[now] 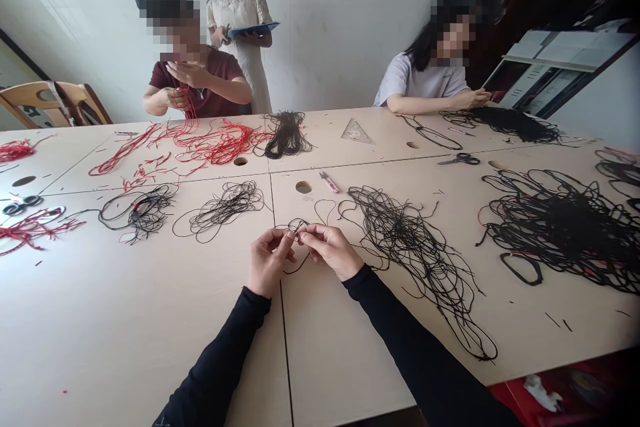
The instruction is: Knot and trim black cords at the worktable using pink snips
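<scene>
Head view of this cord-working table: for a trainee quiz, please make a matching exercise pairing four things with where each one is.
Things
1. Small black cord loop
2. Pink utility knife
3. Black-handled scissors
4. Red cord tangle

Places
A. In front of the seated co-worker in a maroon top
B. Just right of a round table hole
C. Pinched between the left hand and right hand
D. Just left of another round table hole

Pairs: 1-C, 2-B, 3-D, 4-A
</scene>
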The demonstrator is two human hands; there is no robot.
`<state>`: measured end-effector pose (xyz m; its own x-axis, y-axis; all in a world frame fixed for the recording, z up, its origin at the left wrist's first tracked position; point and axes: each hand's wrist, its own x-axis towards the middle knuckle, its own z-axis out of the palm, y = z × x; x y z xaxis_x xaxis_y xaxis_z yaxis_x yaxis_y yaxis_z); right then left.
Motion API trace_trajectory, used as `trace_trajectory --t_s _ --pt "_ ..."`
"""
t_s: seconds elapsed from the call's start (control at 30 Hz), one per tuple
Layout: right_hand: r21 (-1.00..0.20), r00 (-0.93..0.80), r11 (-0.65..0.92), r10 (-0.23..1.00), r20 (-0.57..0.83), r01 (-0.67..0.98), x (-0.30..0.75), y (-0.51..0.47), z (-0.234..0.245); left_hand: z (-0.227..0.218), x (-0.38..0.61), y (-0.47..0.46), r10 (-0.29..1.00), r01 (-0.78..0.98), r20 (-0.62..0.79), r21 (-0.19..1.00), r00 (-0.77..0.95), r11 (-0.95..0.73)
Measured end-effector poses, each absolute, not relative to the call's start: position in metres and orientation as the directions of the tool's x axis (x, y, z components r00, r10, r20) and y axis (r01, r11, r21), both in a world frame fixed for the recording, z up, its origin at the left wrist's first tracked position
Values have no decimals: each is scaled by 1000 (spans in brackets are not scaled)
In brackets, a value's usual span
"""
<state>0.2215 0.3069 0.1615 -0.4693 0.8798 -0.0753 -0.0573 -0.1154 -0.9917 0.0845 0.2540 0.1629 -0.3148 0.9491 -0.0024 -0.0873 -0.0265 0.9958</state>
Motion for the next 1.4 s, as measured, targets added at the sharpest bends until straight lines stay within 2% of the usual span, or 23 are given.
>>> trace_trajectory --t_s 0.17,0.33,0.5,0.77,0.93,1.27,1.4 --pt "-963 -487 -233 862 -138 -140 223 307 162 163 85 254 957 -71 14 997 -288 -36" --pt "-931 -533 -332 821 -205 -154 223 306 162 164 85 254 949 -61 14 997 -314 -35" --pt "-925 -546 -352 808 -222 -144 222 305 163 163 85 254 940 -60 25 997 -340 -48" --pt "-975 -533 -216 831 -158 -48 222 304 163 166 84 253 927 -3 44 999 -372 -49" --pt "-994 -525 -101 845 -104 35 220 302 164 163 82 254 923 -46 30 998 -383 -52" --pt "-996 -507 -78 858 -84 33 222 304 162 162 83 255 918 -288 -69 956 -390 -51" --pt "-1000 -487 1 873 -5 13 221 303 163 163 80 256 954 -467 -157 884 -257 20"
